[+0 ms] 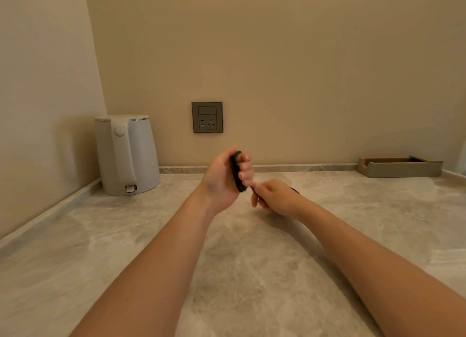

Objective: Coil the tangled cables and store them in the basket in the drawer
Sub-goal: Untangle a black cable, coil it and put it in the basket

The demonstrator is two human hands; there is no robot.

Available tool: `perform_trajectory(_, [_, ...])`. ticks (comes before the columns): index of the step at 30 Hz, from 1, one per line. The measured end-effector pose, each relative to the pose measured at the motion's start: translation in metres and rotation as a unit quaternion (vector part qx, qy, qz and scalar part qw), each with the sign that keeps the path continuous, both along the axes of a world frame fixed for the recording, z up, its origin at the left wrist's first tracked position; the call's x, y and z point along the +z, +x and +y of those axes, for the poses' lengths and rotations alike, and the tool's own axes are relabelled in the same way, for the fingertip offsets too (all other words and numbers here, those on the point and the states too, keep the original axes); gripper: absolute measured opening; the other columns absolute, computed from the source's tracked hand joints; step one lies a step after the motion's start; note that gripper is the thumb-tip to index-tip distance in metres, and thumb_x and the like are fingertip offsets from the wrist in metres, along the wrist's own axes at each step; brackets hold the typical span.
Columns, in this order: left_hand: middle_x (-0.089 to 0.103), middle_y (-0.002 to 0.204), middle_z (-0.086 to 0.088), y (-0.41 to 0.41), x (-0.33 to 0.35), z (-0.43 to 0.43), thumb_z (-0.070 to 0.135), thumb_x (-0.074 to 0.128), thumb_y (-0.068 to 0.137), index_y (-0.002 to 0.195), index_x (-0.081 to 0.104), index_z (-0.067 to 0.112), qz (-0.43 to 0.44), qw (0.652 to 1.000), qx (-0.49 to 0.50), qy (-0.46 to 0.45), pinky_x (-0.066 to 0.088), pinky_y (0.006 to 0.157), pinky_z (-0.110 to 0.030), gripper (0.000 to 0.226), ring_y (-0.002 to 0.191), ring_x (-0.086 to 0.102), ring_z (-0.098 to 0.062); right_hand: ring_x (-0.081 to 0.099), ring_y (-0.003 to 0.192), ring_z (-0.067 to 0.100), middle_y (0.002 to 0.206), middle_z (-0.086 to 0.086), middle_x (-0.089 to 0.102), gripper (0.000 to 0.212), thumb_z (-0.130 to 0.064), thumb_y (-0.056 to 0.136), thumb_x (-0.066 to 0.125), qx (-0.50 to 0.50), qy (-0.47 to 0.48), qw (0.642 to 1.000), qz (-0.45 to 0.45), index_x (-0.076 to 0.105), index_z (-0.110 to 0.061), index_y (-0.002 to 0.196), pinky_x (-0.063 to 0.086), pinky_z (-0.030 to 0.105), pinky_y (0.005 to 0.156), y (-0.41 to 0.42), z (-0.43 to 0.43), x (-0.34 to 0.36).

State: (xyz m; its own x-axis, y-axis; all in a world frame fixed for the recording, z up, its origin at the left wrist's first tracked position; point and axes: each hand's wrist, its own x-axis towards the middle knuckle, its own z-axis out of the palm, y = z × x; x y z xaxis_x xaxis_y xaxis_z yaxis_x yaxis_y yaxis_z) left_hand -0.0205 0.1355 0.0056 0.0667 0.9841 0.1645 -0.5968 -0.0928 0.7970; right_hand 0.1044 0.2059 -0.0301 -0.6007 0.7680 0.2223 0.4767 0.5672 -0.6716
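Note:
My left hand (224,180) is raised above the marble counter (151,236) and grips a tight bundle of black cable (237,171), its fingers curled round the coil. Just right of it and lower, my right hand (277,198) pinches the loose end of the same black cable, which runs from the coil's bottom into its fingers. A short dark bit of cable shows past the back of my right hand. No basket or drawer is in view.
A white electric kettle (127,155) stands in the back left corner. A grey wall socket (207,117) sits on the wall behind my hands. A low grey and orange tray (399,166) lies at the back right.

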Motion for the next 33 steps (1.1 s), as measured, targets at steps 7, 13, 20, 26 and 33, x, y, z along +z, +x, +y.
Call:
perform_trajectory(7, [0.052,0.055,0.001,-0.027,0.002,0.004,0.033,0.030,0.104,0.078,0.052,0.009,-0.116,0.984,0.137,-0.007,0.044,0.042,-0.017,0.042,0.043,0.050,-0.008,0.054,0.072,0.013,0.081,-0.003,0.056,0.032,-0.030,0.102,0.035,0.070,0.059,0.973,-0.212,0.063,-0.019,0.112,0.042,0.025,0.066,-0.008,-0.038,0.026])
perform_trajectory(13, [0.056,0.045,0.000,-0.027,-0.003,0.010,0.031,0.028,0.105,0.074,0.050,0.007,0.004,0.968,0.250,-0.039,0.048,0.048,-0.023,0.045,0.041,0.055,-0.011,0.052,0.081,0.021,0.086,-0.003,0.056,0.026,-0.035,0.098,0.042,0.036,0.220,0.930,-0.292,0.064,-0.022,0.106,0.038,0.028,0.060,-0.009,-0.063,0.037])
perform_trajectory(20, [0.057,0.052,-0.003,-0.010,-0.011,0.002,0.033,0.027,0.105,0.070,0.053,0.007,0.324,0.939,0.088,-0.067,0.046,0.046,-0.020,0.050,0.045,0.056,-0.011,0.048,0.061,0.011,0.060,-0.011,0.051,0.018,-0.042,0.089,0.058,-0.028,0.334,0.934,-0.127,0.059,-0.034,0.073,0.029,0.026,0.051,0.006,-0.051,0.053])
perform_trajectory(26, [0.055,0.061,-0.008,-0.006,-0.007,-0.005,0.063,0.010,0.096,0.075,0.053,0.003,0.357,0.929,-0.050,-0.088,0.045,0.048,-0.023,0.076,0.050,0.053,-0.016,0.040,0.054,0.005,0.058,-0.012,0.046,0.025,-0.046,0.079,0.067,0.013,0.253,0.967,-0.015,0.050,-0.028,0.072,0.033,0.026,0.055,0.014,-0.030,0.047])
perform_trajectory(33, [0.032,0.047,0.005,-0.005,-0.003,-0.005,0.070,0.007,0.091,0.064,0.037,0.012,0.365,0.917,-0.126,-0.103,0.026,0.034,-0.018,0.070,0.035,0.028,-0.007,0.045,0.062,0.008,0.063,-0.004,0.053,0.022,-0.030,0.090,0.062,0.127,0.073,0.986,0.083,0.062,-0.016,0.074,0.036,0.028,0.062,0.018,-0.012,0.035])
